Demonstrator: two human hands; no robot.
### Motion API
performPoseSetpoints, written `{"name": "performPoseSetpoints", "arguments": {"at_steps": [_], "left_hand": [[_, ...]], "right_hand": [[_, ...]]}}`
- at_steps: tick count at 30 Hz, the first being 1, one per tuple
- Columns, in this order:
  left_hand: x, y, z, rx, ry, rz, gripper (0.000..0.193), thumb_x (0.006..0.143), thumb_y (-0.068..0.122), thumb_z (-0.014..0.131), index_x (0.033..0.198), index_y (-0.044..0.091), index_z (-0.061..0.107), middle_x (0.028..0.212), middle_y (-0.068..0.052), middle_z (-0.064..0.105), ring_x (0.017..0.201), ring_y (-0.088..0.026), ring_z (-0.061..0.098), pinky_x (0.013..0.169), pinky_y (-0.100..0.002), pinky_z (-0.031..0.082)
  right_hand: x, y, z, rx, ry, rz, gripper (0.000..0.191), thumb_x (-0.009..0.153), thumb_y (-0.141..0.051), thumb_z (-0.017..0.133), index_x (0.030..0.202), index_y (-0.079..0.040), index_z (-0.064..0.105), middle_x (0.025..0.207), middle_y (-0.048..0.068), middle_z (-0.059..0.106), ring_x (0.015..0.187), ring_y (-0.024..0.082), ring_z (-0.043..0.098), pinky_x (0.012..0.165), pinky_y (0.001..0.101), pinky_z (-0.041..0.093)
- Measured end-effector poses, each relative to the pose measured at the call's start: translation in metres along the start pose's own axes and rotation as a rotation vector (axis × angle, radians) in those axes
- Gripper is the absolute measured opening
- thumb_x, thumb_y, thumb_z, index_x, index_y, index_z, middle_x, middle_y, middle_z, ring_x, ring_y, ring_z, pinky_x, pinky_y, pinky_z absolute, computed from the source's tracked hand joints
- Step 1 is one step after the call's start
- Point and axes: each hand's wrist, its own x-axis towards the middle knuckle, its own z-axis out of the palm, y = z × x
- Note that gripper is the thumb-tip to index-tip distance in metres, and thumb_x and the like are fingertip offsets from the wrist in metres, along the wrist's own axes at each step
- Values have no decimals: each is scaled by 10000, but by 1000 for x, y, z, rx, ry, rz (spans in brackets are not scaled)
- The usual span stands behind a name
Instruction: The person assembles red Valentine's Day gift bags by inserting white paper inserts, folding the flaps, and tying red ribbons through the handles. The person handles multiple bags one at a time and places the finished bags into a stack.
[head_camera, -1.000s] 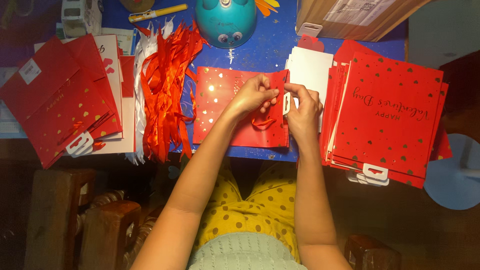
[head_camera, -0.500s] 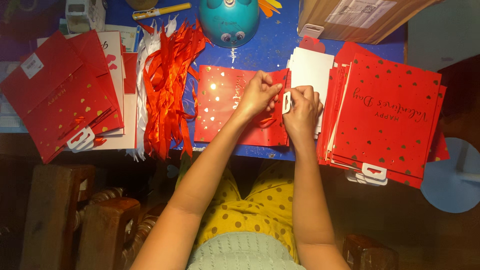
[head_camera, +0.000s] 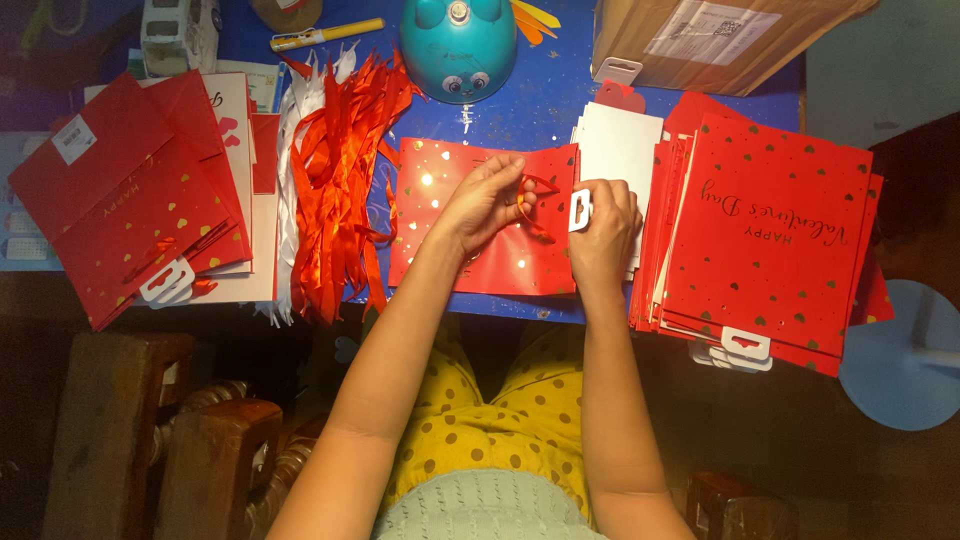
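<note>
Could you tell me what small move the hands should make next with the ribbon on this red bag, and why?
Probably draw the red ribbon snug: the left hand pinches its loose loop over the flat red bag, while the right hand steadies the bag's edge by the white hang tab.

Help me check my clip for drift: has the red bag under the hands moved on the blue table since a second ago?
No. The red bag keeps its place on the blue table, its top edge the same way below the teal round toy.
</note>
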Motion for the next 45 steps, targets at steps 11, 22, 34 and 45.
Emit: {"name": "performPoseSetpoints", "arguments": {"at_steps": [11, 22, 34, 45], "left_hand": [[-19, -11, 11, -41, -121, 37, 378, 1006, 182, 611, 1343, 77, 473, 1145, -167, 701, 1009, -245, 714, 919, -385, 591], [-6, -52, 17, 531, -132, 243, 395, 994, 149, 683, 1334, 10, 537, 1061, -53, 638, 906, -123, 631, 827, -288, 555], [-42, -52, 45, 1037, 77, 350, 643, 827, 194, 771, 1382, 39, 485, 769, -4, 516, 694, -106, 539, 647, -275, 489], [-78, -33, 63, 1232, 188, 668, 280, 880, 78, 663, 1154, 19, 673, 724, -67, 634, 656, -171, 657, 639, -339, 532]], "right_hand": [[3, 11, 5, 308, 207, 134, 58, 1035, -102, 631, 1041, -44, 630, 963, 61, 661, 850, 187, 664, 733, 327, 534], [-1, 53, 18, 1252, 372, 257, 91, 1130, -81, 444, 1179, -14, 482, 1104, 178, 665, 893, 229, 716, 858, 364, 617], [-25, 21, -10, 1152, 255, 145, 123, 1140, -103, 412, 1212, -20, 469, 1164, 179, 673, 1059, 270, 725, 1094, 435, 570], [-36, -19, -65, 524, -378, -243, 252, 833, -2, 478, 966, 63, 682, 953, 186, 699, 861, 278, 689, 775, 385, 550]]}}
